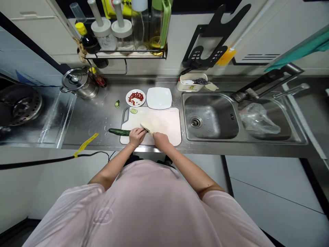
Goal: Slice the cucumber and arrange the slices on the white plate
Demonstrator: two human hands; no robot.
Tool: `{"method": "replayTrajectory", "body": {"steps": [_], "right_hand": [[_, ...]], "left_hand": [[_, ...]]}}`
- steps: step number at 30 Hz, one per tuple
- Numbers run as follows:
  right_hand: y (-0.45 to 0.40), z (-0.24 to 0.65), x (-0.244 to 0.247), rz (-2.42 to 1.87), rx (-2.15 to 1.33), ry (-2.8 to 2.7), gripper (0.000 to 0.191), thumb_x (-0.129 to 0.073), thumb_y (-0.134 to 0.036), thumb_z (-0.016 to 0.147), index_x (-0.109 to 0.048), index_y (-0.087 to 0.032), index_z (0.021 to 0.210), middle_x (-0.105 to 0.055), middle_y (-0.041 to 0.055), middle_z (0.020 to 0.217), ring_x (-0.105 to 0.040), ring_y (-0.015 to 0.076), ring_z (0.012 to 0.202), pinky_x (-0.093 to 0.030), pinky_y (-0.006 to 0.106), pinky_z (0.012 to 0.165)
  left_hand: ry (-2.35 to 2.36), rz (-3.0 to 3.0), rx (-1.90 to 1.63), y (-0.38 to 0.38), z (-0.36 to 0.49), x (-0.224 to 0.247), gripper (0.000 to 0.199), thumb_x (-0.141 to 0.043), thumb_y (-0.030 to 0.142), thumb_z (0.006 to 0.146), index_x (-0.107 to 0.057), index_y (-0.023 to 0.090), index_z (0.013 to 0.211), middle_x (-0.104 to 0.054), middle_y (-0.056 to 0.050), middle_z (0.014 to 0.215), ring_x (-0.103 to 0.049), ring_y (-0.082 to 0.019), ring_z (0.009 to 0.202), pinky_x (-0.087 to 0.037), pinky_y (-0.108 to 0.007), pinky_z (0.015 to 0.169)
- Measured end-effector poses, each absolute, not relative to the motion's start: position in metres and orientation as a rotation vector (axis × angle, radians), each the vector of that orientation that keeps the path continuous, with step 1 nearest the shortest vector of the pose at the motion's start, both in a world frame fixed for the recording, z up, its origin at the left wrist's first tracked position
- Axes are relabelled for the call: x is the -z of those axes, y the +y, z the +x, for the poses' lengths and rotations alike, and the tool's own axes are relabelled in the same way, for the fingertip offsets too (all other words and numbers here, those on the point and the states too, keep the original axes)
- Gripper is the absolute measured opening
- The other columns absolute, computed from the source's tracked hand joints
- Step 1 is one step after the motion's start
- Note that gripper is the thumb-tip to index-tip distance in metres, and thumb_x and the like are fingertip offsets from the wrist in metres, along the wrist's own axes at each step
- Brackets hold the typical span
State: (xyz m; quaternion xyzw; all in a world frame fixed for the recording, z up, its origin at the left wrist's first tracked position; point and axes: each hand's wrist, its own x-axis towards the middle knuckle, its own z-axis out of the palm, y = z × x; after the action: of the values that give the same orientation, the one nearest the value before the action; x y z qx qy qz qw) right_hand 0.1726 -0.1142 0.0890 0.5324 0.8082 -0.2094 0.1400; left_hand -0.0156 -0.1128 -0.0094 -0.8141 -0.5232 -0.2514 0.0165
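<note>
My left hand (136,137) is closed on a long green cucumber (119,131), which lies across the left part of a white cutting board (167,123) and sticks out past its edge. My right hand (161,141) grips a knife (145,128), its blade at the cucumber's right end beside my left fingers. Whether the blade is in the cucumber I cannot tell. A few cucumber slices (133,110) lie at the board's upper left corner. Off the board, a cut-off cucumber end (117,104) rests on the steel counter.
Behind the board stand a round plate of chopped red pieces (136,98) and a white square plate (159,98). To the right is a steel sink (210,116); a plastic bag (259,118) lies in its second basin. A lidded pot (79,84) stands at the back left.
</note>
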Motion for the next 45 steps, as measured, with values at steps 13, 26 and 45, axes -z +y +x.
{"method": "replayTrajectory", "body": {"steps": [13,26,45], "right_hand": [[-0.107,0.169,-0.089,1.523,0.634,2.309,0.027,-0.036,-0.008,0.091,-0.057,-0.015,0.107,-0.066,0.0129,0.102,-0.064,0.0212,0.098,-0.047,0.028,0.079],[-0.098,0.16,-0.085,1.53,0.627,2.336,0.029,-0.034,-0.009,0.093,-0.057,-0.014,0.109,-0.066,0.0134,0.104,-0.064,0.0211,0.098,-0.047,0.028,0.079],[-0.104,0.168,-0.078,1.54,0.634,2.332,0.029,-0.036,-0.005,0.089,-0.057,-0.015,0.106,-0.066,0.011,0.102,-0.064,0.0203,0.096,-0.046,0.027,0.078]], "left_hand": [[-1.661,-2.539,0.796,-0.113,-0.015,0.006,0.023,-0.049,0.035,0.09,-0.07,0.029,0.095,-0.07,-0.005,0.099,-0.057,-0.019,0.086,-0.039,-0.035,0.074],[-1.628,-2.517,0.772,-0.112,-0.015,0.008,0.023,-0.048,0.034,0.09,-0.07,0.028,0.095,-0.07,-0.005,0.099,-0.057,-0.019,0.085,-0.039,-0.035,0.073],[-1.667,-2.55,0.791,-0.112,-0.016,0.009,0.023,-0.05,0.034,0.09,-0.07,0.029,0.098,-0.07,-0.005,0.101,-0.057,-0.02,0.087,-0.039,-0.036,0.074]]}}
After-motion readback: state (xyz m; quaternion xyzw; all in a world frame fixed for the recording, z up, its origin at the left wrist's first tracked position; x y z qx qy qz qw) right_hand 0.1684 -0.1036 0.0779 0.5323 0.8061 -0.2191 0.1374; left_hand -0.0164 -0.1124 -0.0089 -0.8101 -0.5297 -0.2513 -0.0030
